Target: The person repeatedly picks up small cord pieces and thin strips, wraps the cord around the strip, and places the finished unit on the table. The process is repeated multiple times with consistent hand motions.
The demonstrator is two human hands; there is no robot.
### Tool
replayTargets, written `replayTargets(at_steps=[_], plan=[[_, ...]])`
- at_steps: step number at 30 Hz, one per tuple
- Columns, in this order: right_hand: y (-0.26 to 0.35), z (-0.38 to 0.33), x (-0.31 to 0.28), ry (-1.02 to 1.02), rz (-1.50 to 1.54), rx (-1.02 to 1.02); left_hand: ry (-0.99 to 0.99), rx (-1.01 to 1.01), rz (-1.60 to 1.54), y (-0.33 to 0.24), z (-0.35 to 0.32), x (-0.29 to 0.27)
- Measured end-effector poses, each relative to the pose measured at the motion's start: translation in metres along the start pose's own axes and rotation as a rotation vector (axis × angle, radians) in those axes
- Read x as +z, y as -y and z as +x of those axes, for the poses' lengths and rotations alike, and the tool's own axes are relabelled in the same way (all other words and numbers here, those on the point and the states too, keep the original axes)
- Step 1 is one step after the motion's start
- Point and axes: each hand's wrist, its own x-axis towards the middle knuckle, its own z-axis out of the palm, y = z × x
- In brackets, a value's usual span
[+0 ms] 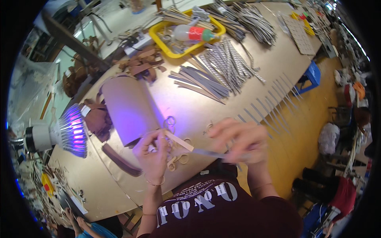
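Left hand (152,152) pinches one end of a thin tan strip (178,141); my fingers (156,139) close on it. Right hand (242,139), blurred, grips the far end of a grey strip (208,152). Both over the counter (198,107). Purple lamp (73,131) to my left, yellow tray (168,49) beyond, grey strips (206,81) between.
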Motion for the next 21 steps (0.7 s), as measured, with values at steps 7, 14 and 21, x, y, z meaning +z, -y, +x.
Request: replayTargets(at_steps=[7, 14, 21], plan=[[0.095, -0.058, -0.072, -0.142, 0.496, -0.407, -0.063, 0.267, 0.429, 0.024, -0.007, -0.002], [0.046, -0.097, -0.069, -0.452, -0.5, 0.55, -0.057, 0.327, 0.653, 0.032, -0.014, -0.003], [-0.037, -0.123, -0.017, -0.549, -0.736, 0.907, 0.173, 0.36, 0.463, 0.027, -0.042, 0.022]])
